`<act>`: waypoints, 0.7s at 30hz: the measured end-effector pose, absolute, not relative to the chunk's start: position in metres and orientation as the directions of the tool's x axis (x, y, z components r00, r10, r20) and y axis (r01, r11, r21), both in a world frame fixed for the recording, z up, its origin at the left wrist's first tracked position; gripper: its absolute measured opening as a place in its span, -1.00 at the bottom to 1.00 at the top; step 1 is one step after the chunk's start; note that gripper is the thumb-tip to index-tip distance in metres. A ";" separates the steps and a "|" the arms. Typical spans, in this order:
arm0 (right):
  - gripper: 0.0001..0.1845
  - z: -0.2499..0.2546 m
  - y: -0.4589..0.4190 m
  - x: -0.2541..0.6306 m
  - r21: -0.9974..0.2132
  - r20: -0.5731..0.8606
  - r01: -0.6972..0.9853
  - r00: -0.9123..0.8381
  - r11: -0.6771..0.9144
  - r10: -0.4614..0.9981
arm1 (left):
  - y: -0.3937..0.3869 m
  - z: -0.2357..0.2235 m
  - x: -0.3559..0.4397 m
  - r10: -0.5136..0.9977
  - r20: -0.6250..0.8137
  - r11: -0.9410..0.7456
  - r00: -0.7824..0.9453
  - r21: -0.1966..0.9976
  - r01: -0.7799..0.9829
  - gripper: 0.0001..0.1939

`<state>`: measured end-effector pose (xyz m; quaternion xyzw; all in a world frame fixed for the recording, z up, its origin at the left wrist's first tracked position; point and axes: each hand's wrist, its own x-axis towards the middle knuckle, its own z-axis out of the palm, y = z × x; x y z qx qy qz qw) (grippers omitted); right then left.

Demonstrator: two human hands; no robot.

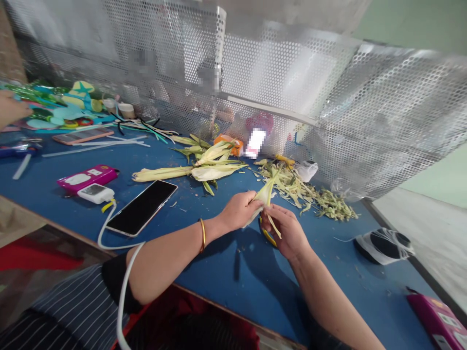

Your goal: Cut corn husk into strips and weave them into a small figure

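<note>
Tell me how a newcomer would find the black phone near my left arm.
On the blue table, look left of the gold bangle. A large black-screened phone lies there face up, beside the white cable. Unlike the pink-edged phone farther back, it sits near the table's front edge.

Slim gold bangle (pixel 202 235), dark left sleeve (pixel 78 299) with thin white stripes, black cuff (pixel 118 284)

Craft workshop, seemingly; blue worktable (pixel 226 272), perforated metal screens (pixel 270 73), husk scraps (pixel 292 187).
</note>
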<state>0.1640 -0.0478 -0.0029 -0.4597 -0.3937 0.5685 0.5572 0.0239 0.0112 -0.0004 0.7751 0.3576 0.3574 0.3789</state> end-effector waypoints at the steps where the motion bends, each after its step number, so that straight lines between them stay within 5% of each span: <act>1: -0.76 -0.001 -0.049 0.164 -0.958 -0.086 -0.277 0.035 -0.073 0.996 | 0.012 0.000 0.024 0.829 0.279 -0.456 0.485 0.839 0.298 -0.68; 9: -0.66 -0.004 -0.046 0.167 -0.977 -0.048 -0.213 0.120 -0.021 0.992 | 0.011 -0.001 0.023 0.826 0.269 -0.464 0.496 0.825 0.324 -0.68; 14: -0.59 -0.011 -0.041 0.171 -0.999 0.046 -0.017 0.252 0.052 0.967 | 0.009 -0.003 0.024 0.813 0.223 -0.459 0.538 0.814 0.356 -0.71; 21: -0.61 -0.014 -0.041 0.168 -0.975 0.144 0.192 0.159 0.112 0.977 | 0.011 -0.008 0.026 0.853 0.269 -0.439 0.448 0.832 0.338 -0.69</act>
